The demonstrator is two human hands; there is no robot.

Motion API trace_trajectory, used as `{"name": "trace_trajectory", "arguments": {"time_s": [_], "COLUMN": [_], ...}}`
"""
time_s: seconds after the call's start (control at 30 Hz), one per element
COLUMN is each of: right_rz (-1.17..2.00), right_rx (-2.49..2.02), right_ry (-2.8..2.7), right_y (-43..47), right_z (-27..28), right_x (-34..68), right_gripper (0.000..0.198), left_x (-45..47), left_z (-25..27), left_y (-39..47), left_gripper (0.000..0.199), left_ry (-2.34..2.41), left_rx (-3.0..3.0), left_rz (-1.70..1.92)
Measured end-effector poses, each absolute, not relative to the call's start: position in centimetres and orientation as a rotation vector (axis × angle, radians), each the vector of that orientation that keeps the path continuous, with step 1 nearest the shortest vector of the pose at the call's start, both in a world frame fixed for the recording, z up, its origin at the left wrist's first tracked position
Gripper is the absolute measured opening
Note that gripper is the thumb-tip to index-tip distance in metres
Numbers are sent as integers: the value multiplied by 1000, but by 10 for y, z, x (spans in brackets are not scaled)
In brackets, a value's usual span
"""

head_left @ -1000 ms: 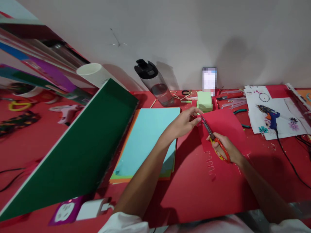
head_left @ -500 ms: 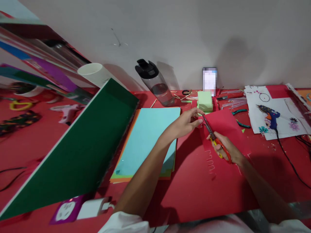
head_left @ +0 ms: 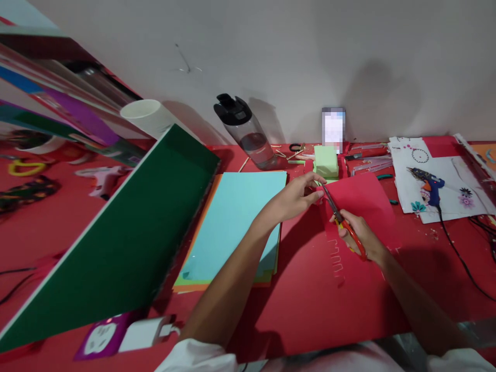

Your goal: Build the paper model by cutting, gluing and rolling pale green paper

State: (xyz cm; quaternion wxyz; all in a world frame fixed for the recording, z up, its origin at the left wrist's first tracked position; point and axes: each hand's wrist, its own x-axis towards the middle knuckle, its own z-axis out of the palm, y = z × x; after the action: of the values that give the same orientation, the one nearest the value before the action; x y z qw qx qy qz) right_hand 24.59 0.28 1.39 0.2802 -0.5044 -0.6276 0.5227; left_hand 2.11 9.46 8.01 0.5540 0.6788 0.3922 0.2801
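Between the front and back edges of the red counter (head_left: pixel 302 310), a sheet of red paper (head_left: pixel 364 199) spreads just beside the blades of the scissors (head_left: pixel 340 219), whose long axis slants from the right hand (head_left: pixel 362 236) toward the back edge and the left hand (head_left: pixel 295 197). The right hand's grip is curled closed around the handles; the left hand, nearer the blade tips, has thumb and forefinger slightly parted by the paper's far-left corner, and I cannot tell whether they pinch it.

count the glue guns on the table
2: a blue glue gun on the white sheets at the right, and a pink glue gun at the left, beside the green board, which may hide more.
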Motion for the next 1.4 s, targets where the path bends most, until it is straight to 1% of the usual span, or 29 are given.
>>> {"name": "trace_trajectory", "arguments": {"time_s": [0.1, 0.43, 0.67, 1.03, 1.3, 1.4], "right_rz": [1337, 1286, 1260, 1272, 1277, 1275], "right_rx": [-1345, -1337, -1343, -1342, -1350, -1343], "right_ry": [-1729, -1755, -1754, -1739, -1740, -1744], "right_y": [3, 3, 3, 2, 2, 2], "right_z": [15, 20, 18, 19, 22, 22], "right_x": [246, 245, 245, 244, 244, 244], "right_gripper": [35, 41, 35, 35, 39, 37], "left_x": [21, 21, 21, 23, 22, 22], "left_z": [80, 77, 76, 78, 77, 76], "left_y": [95, 95, 95, 95, 95, 96], "left_gripper": [14, 14, 15, 13, 17, 18], "left_ry": [930, 920, 911, 912, 899, 899], "left_rx": [1607, 1609, 1599, 1596, 1612, 1610], "left_rz": [662, 669, 684, 682, 687, 686]}}
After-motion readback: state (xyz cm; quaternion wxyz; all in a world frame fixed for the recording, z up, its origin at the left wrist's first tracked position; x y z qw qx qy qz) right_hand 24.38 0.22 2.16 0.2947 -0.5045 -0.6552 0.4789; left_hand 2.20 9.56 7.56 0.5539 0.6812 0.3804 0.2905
